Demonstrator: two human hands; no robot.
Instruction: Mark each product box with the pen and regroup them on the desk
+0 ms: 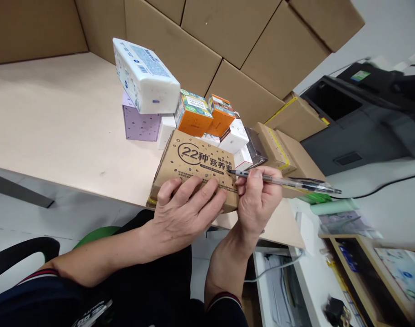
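Desk [57, 118]: pale top, carries everything below; a wall of big plain cartons [228, 41] stands behind it.
Printer [357, 118]: dark, off to the right, well apart from both hands.
Stack: tissue pack [144, 75] tilted on top, orange boxes [194, 116] just beside it; all sit directly behind the printed box.
Printed box [194, 168]: brown card, at the desk's near edge, long axis roughly left to right, near end overhanging slightly.
Left hand [189, 209]: laid palm-down on the box's near side, fingers spread over the top face. It presses rather than closes round the box.
Right hand [258, 200]: clenched on the pen, just beside the box's right end, the nearer hand to that corner.
Pen [285, 181]: clear barrel, axis near-level. Tip points left and sits at the box's top right corner; contact cannot be confirmed. Rear end trails right.
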